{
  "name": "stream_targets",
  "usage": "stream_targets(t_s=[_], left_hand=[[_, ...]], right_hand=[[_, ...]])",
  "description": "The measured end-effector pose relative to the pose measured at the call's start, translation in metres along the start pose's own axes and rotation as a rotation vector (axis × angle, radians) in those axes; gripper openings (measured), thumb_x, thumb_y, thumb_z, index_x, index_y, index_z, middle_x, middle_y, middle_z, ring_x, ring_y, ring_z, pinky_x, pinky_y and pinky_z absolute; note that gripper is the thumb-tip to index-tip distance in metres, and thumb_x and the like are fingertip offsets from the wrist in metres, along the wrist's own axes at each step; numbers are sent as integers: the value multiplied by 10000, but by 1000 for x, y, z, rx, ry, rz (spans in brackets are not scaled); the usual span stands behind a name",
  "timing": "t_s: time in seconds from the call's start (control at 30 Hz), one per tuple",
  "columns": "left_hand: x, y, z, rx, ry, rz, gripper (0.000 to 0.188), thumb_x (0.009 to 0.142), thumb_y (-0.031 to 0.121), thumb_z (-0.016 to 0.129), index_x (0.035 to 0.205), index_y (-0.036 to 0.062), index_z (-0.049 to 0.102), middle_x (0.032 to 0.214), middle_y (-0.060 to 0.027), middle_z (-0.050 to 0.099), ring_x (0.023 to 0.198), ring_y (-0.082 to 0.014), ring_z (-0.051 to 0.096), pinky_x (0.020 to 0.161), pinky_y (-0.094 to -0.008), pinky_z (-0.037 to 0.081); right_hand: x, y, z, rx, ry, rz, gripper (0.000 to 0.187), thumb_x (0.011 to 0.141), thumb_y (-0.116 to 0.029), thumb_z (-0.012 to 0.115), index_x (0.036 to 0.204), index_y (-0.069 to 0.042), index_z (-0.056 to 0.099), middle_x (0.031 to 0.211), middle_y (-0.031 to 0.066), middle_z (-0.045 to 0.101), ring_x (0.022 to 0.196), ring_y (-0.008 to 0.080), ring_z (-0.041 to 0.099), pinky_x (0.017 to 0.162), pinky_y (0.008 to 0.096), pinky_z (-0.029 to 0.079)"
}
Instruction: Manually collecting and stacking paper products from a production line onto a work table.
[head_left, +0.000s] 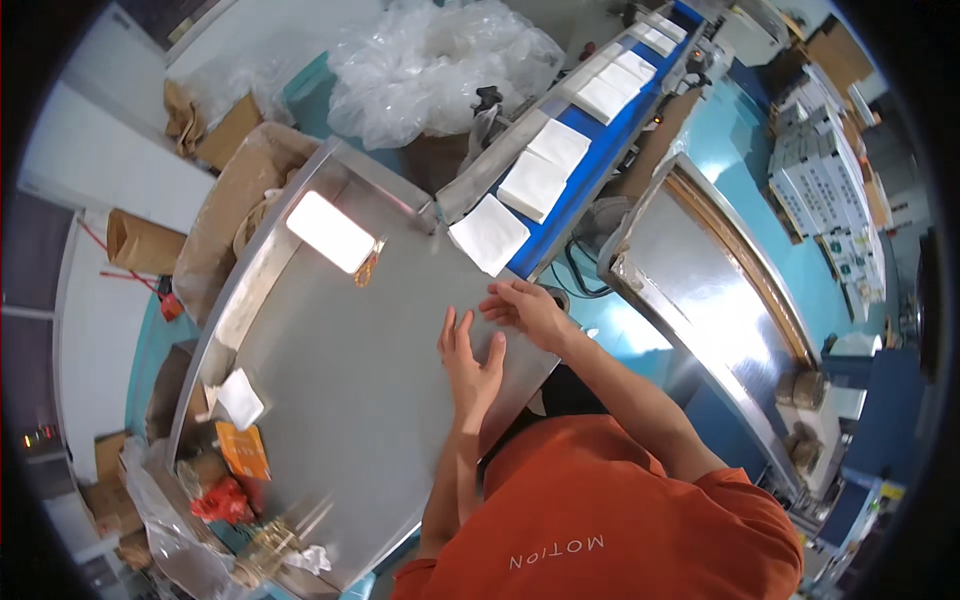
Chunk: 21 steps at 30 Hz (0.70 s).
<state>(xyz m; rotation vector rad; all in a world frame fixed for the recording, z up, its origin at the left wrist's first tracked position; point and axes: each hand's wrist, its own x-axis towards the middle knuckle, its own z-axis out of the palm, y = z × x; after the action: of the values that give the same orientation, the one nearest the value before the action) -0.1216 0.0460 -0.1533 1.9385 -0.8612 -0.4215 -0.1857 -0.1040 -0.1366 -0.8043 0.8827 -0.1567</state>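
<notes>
Steel desk (330, 400) spreading under both grips, bare metal there. Blue conveyor belt (585, 175) running off beyond the right grip (525, 308), carrying white folded napkins; nearest napkin (489, 234) lying just above it, not touching. Left grip (470, 358) resting flat, fingers spread wide, holding nothing; right grip open, empty.

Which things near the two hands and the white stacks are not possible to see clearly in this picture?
- Head view: the right hand has its palm turned down on the steel table, so anything under it is hidden.
- The left hand lies flat; its underside is unseen.
- The far white stacks on the blue conveyor are too small to count.
- Clutter at the table's end is blurred.
</notes>
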Motion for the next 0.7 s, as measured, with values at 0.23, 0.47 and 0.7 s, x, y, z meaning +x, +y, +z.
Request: stream_targets(t_s=[0.23, 0.47, 0.7], left_hand=[[-2, -1, 28, 121, -19, 99, 479, 836, 178, 715, 1280, 82, 563, 1471, -240, 381, 1334, -398, 386, 1079, -469, 354], [-13, -30, 12, 596, -63, 84, 472, 862, 274, 699, 1280, 99, 568, 1419, -197, 457, 1333, -396, 392, 1049, -498, 369], [-9, 47, 68, 346, -216, 373, 408, 932, 260, 650, 1245, 7, 584, 1364, -192, 509, 1328, -363, 417, 1062, -476, 366]], right_hand=[[-45, 50, -46, 7, 135, -158, 326, 989, -326, 590, 1188, -68, 569, 1068, 56, 681, 993, 148, 645, 805, 276, 495], [-138, 90, -79, -570, 405, -256, 300, 950, -246, 534, 1071, 14, 623, 933, 163, 697, 889, 281, 679, 777, 398, 522], [-290, 102, -169, -538, 1021, -630, 205, 941, -195, 589, 1011, -4, 606, 861, 194, 655, 790, 353, 641, 693, 427, 504]])
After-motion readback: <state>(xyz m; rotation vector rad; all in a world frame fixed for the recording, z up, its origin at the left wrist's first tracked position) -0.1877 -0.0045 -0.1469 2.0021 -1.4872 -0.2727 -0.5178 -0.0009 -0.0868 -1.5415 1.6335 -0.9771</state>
